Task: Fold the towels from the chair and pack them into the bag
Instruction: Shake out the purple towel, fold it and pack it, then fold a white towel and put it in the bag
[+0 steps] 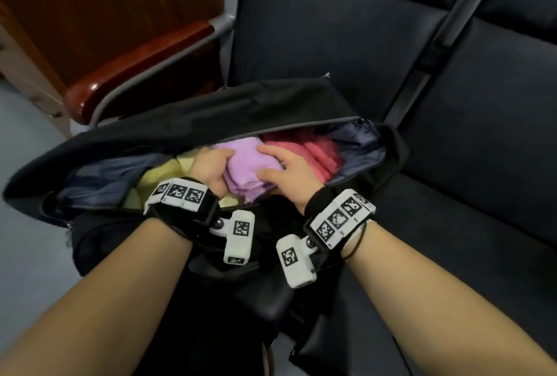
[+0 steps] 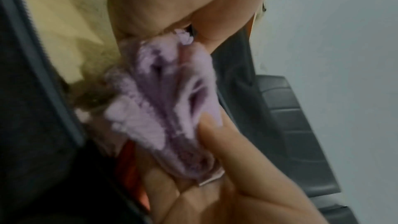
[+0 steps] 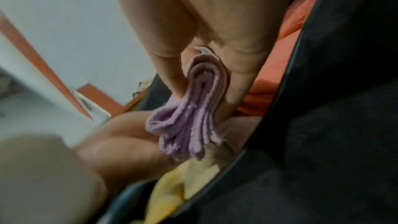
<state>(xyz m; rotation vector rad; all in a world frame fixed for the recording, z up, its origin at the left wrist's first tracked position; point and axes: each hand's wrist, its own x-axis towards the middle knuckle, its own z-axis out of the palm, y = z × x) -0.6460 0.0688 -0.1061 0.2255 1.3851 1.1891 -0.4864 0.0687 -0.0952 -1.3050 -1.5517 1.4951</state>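
Packing is well along: a pink towel [image 1: 304, 149] and a yellow towel [image 1: 156, 173] already lie in the open bag [image 1: 187, 116] on the chair [image 1: 331, 44], and I see no towels left on the dark seats in view, so this lilac one may be the last. I hold the folded lilac towel [image 1: 250, 167] between both hands, low in the bag's mouth, between the pink and yellow ones. My left hand [image 1: 211, 169] grips its left side, fingers curled around the stacked layers; my right hand [image 1: 286, 170] pinches its right side, thumb on the near face. What remains, I judge: seating it, letting go and closing the bag.
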